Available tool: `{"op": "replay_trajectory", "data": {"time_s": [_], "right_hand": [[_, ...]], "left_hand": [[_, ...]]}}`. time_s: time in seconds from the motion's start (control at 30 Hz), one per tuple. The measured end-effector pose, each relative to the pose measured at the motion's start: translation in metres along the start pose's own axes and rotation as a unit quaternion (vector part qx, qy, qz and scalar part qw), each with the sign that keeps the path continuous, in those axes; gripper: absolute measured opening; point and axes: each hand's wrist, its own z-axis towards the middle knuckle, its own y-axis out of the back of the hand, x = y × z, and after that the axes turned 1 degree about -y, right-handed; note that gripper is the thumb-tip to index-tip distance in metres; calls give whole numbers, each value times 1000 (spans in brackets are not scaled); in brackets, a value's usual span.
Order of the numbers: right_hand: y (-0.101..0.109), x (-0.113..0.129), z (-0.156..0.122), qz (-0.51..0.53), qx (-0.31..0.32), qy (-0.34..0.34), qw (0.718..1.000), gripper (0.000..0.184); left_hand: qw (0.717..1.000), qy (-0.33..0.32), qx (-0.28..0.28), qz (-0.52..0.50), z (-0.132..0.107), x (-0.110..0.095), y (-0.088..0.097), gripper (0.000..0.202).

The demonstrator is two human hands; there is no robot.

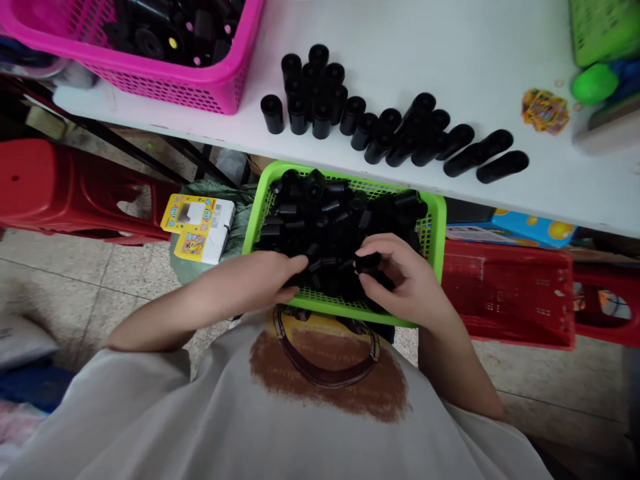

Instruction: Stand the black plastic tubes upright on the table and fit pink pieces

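Observation:
My right hand (407,277) is closed over the right part of a green plastic basket (441,253). Between its thumb and fingers is a short black plastic cylinder (367,261). At the basket's left front, my left hand (273,273) reaches in low over the loose black plastic pieces (325,220). Its thumb and forefinger are spread apart, and I see nothing held between them. The other left fingers are hidden. The basket rests at my lap, against the table edge, heaped with these black pieces.
Several black cylinders (323,120) stand or lean in a row along the white table (425,40). A pink basket (235,87) of black parts sits at the left. Small cards (545,111) lie to the right. A red crate (510,293) and red stool (75,193) flank me.

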Motion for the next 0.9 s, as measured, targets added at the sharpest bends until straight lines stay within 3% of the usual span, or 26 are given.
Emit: {"op": "replay_trajectory", "data": {"time_s": [0.07, 0.17, 0.23, 0.3, 0.4, 0.47, 0.53, 0.63, 0.73, 0.83, 0.9], "right_hand": [[0, 1, 3, 20, -5, 10, 1000, 29], [3, 9, 11, 25, -11, 31, 999, 20], [2, 18, 19, -21, -1, 31, 999, 13], [-8, 25, 30, -108, 63, 37, 992, 10], [-36, 23, 45, -254, 206, 67, 943, 27], [-56, 15, 51, -325, 253, 71, 909, 32], [-68, 6, 53, -346, 267, 62, 897, 29], [-63, -1, 50, -260, 228, 70, 936, 27], [-41, 4, 45, -147, 116, 77, 979, 27], [-21, 17, 41, -112, 28, 81, 990, 27], [-14, 24, 40, -112, 8, 93, 989, 29]], "left_hand": [[987, -19, -106, -115, -10, 14, 8, 16], [909, -38, -294, -293, -20, 28, 10, 37], [863, -29, -351, -362, -19, 32, 5, 44], [846, -18, -361, -391, -14, 34, -2, 40], [845, -23, -358, -397, -7, 38, -14, 35], [849, -33, -354, -390, -5, 41, -20, 38], [856, -34, -349, -380, -5, 44, -24, 40], [855, -16, -355, -378, -9, 44, -26, 46], [844, -1, -365, -394, -12, 40, -26, 50], [856, -5, -351, -380, -13, 33, -24, 37], [868, -21, -328, -373, -12, 26, -22, 32]]}}
